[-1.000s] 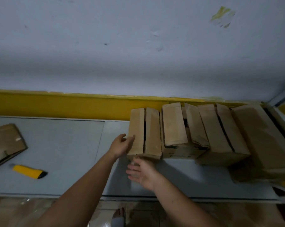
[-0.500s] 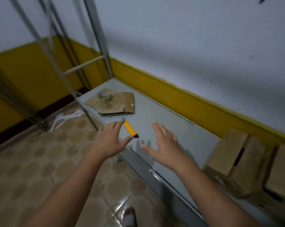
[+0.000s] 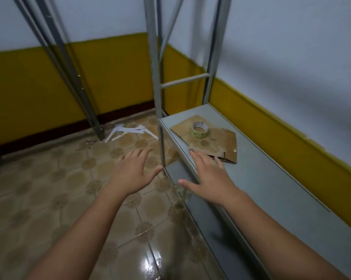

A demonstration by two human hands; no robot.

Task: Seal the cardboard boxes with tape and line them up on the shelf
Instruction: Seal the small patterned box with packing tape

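A flattened cardboard box lies at the far left end of the grey shelf. A roll of clear tape stands on top of it. My right hand hovers with straight spread fingers just short of the cardboard's near edge, holding nothing. My left hand is stretched out flat over the floor, left of the shelf's front edge, also holding nothing. The row of sealed boxes and the yellow knife are out of view.
Grey metal shelf posts rise at the shelf's left end, with a crossbar between them. Another rack's legs stand at the left. White paper scraps lie on the tiled floor. Behind the shelf runs a yellow-and-white wall.
My view has swung left, away from the row of boxes, which I let go of. Both hands now reach with straight fingers toward the flattened cardboard and tape roll.
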